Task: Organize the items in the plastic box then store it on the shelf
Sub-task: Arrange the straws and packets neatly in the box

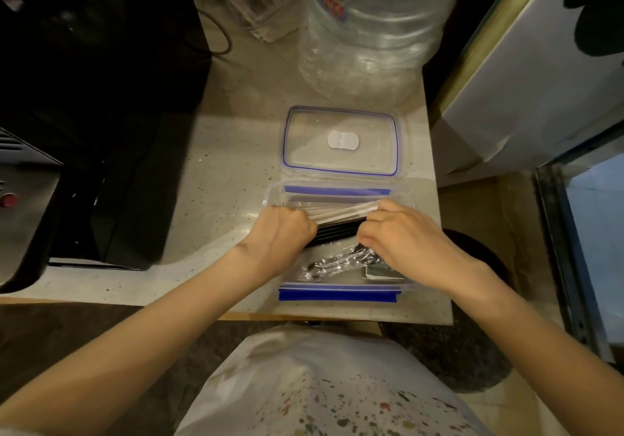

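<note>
Sorting the contents of the open box, not yet closing it.

The clear rectangular plastic box with blue clips (337,295) sits on the speckled counter (216,165), its clear blue-rimmed lid (341,142) lying just behind. The left hand (280,229) and right hand (398,229) curl their fingers around a bundle of long black and pale sticks (337,224) inside. Judging by this, aligning the bundle comes next, then fitting the lid.

My left hand (282,229) and right hand (401,233) grip a bundle of sticks (337,224) inside the plastic box (337,292) on the bench (229,165).
</note>
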